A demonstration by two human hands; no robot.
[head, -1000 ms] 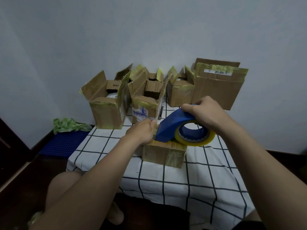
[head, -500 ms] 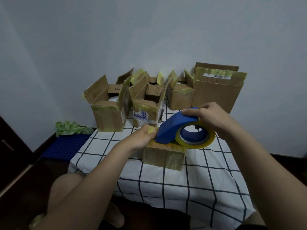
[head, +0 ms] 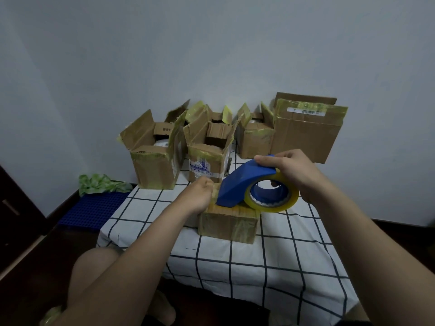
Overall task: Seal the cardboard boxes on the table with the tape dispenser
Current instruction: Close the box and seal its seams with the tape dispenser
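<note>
On the checked counter [head: 247, 252] the closed box [head: 229, 223] lies nearest: the left hand [head: 200, 196] curls over its left edge, likely bracing it, while the right hand [head: 290, 171] grips the tape dispenser [head: 242, 184] on its top to lay tape. Farther back, open boxes [head: 153, 163] wait unsealed.

The table [head: 277, 262], draped in white cloth with a black grid, carries a small closed box [head: 229, 225] near its middle. Open boxes [head: 153, 168] and a larger box [head: 306, 137] line its far edge.
</note>
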